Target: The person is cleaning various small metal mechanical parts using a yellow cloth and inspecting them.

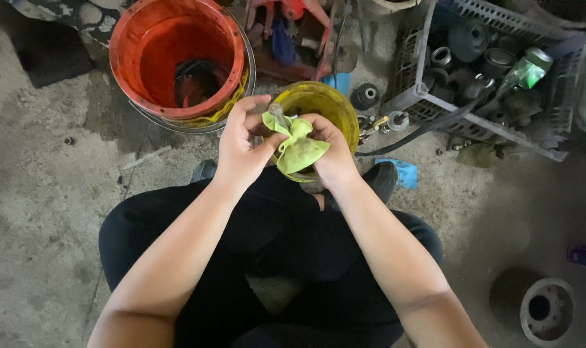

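The left hand (241,145) is curling its fingers (246,108) closed around a small grey metal part (277,113) and the upper corner of a yellow-green cloth (298,149), while the right hand (331,151) is pinching the same cloth from the right side with its fingers bent tight. Both forearms are reaching forward from the crouched knees and meeting over a yellow bucket (328,103) on the concrete floor (42,193), with an orange bucket (177,58) just to the far left and a grey plastic crate (563,138) of parts to the far right.
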